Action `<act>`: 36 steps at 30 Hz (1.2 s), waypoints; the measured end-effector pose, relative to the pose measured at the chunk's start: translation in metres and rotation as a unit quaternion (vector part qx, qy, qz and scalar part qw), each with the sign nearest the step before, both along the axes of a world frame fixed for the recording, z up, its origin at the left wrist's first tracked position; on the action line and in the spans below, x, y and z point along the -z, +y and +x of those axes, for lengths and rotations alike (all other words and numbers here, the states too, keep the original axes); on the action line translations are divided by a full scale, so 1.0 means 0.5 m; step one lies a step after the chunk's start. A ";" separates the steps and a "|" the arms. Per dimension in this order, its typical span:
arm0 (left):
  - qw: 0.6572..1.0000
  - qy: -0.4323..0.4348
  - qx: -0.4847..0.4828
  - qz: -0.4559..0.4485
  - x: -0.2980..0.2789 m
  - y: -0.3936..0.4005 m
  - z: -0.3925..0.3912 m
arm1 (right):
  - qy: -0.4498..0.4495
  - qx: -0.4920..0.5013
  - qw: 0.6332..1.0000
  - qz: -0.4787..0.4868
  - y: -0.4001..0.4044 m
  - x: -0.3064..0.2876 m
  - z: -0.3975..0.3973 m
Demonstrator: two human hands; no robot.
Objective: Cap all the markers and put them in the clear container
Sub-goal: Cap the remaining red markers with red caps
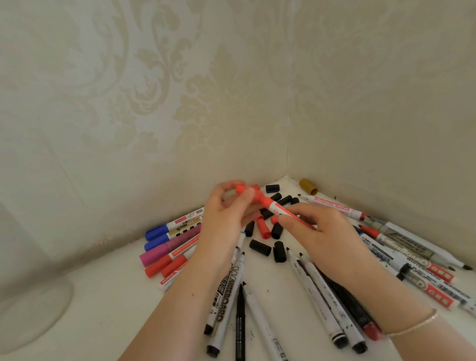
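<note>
1. Head view: the left hand (227, 221) pinches a red cap (242, 189) at the tip end of a red marker (284, 212). The right hand (322, 236) grips the barrel lower down, fingers (286, 219) curled round it. Both are raised just above the table (114, 306), near the wall corner. Cap looks to be at or on the tip; motion blur, so I can't tell if it's seated.
2. Done, by my read: a capped batch (169, 245) lies at left on the table, with blue, pink and red caps on. None of these is in the container yet.
3. Left to do: many uncapped markers are fanned out centre (230, 296) and right (412, 258), tips bare. Loose black caps (260, 247) and a loose red one (264, 229) are scattered between the hands and just below them. One gold cap (308, 186) sits in the corner.
4. Clear container (24, 282): a blurred translucent shape at far left, well apart from the pile. No markers visible inside. Task is early, I'd say: capping is partway, loading hasn't started.
5. Writing: "WHITEBOARD MARKER" in white on the red band of a marker along the right wall (332, 205). "WHITEBOARD" also reads on a centre barrel and on the right-hand ones. Other print is too small to read.
</note>
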State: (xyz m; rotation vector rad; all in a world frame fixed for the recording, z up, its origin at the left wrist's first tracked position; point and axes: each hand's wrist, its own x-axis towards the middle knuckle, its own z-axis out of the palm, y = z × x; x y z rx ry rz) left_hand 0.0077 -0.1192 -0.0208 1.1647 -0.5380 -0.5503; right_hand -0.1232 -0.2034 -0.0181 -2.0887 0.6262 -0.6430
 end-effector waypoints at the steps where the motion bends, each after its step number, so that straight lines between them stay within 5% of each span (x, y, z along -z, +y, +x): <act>1: 0.999 0.028 -0.031 -0.011 -0.003 -0.001 0.012 | -0.003 0.014 1.000 0.007 -0.005 -0.002 -0.003; 4: 0.994 0.013 -0.085 0.065 0.009 0.000 0.055 | -0.007 0.050 0.998 0.029 -0.020 -0.003 -0.017; 7: 0.958 -0.135 -0.051 0.248 0.029 -0.007 0.054 | -0.012 0.078 0.996 0.035 -0.028 0.000 -0.018; 13: 0.698 -0.537 -0.030 0.473 0.036 -0.052 0.013 | -0.020 0.100 0.995 0.024 -0.033 0.006 -0.018; 16: 0.621 -0.567 -0.034 0.540 0.038 -0.084 0.012 | -0.021 0.095 0.995 0.014 -0.031 0.005 -0.019; 22: 0.584 -0.545 0.005 0.602 0.027 -0.113 0.010 | -0.010 0.097 0.995 0.005 -0.028 0.005 -0.019; 24: 0.615 -0.525 0.004 0.588 0.026 -0.115 0.012 | -0.011 0.097 0.995 0.003 -0.029 0.004 -0.020; 25: 0.660 -0.495 -0.002 0.565 0.023 -0.113 0.016 | -0.012 0.095 0.995 0.003 -0.029 0.003 -0.022; 28: 0.865 -0.281 0.002 0.415 0.005 -0.106 0.038 | -0.016 0.092 0.996 0.011 -0.028 0.002 -0.026; 30: 0.950 -0.075 0.033 0.301 -0.010 -0.094 0.045 | -0.019 0.091 0.996 0.013 -0.027 0.001 -0.026; 33: 0.973 0.102 0.078 0.193 -0.020 -0.082 0.050 | -0.015 0.087 0.996 0.005 -0.022 0.002 -0.024; 36: 0.972 0.123 0.101 0.174 -0.023 -0.079 0.046 | -0.004 0.085 0.996 0.002 -0.020 0.004 -0.023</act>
